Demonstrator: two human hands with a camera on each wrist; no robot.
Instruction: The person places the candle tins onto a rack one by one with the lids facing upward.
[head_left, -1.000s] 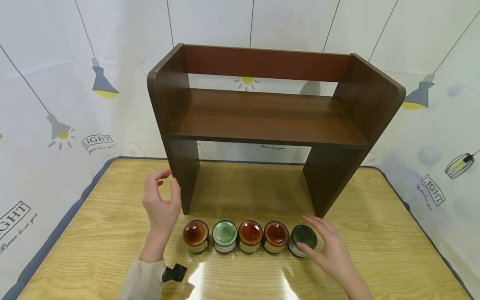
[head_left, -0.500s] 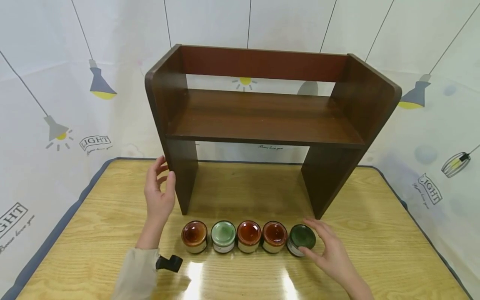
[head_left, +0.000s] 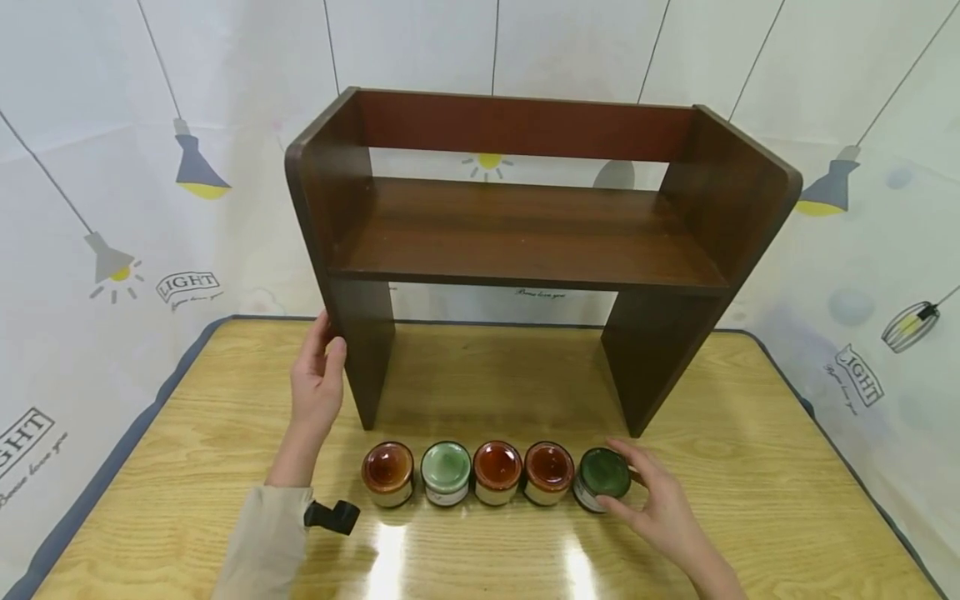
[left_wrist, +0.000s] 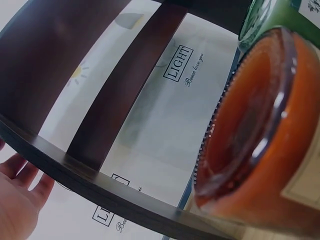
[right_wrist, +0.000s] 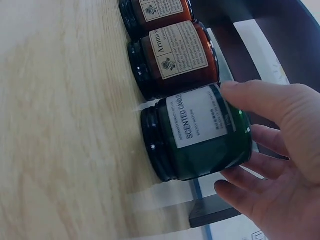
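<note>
My left hand point(head_left: 315, 392) is at the outside of the left side panel point(head_left: 363, 358) of a dark brown wooden shelf point(head_left: 525, 237), its fingers reaching up along the panel's edge. My right hand point(head_left: 663, 508) holds a dark green scented candle jar point(head_left: 606, 472) at the right end of a row. In the right wrist view the thumb lies at the jar's label point(right_wrist: 200, 116), with fingers around the far side. The jar stands upside down on its black lid. Beside it stand amber candle jars point(head_left: 549, 467) point(head_left: 498, 467) and a light green one point(head_left: 446, 468).
Another amber jar point(head_left: 387, 468) ends the row on the left, in front of the shelf. The shelf stands on a wood-grain table point(head_left: 765, 500). White sheeting point(head_left: 112, 192) printed with lamps surrounds the table. A black strap piece point(head_left: 332, 517) sticks out from my left sleeve.
My left hand has moved up and forward against the shelf's left panel, its fingers straightening along it. My right hand has stayed at the dark green jar, closing in slightly around it.
</note>
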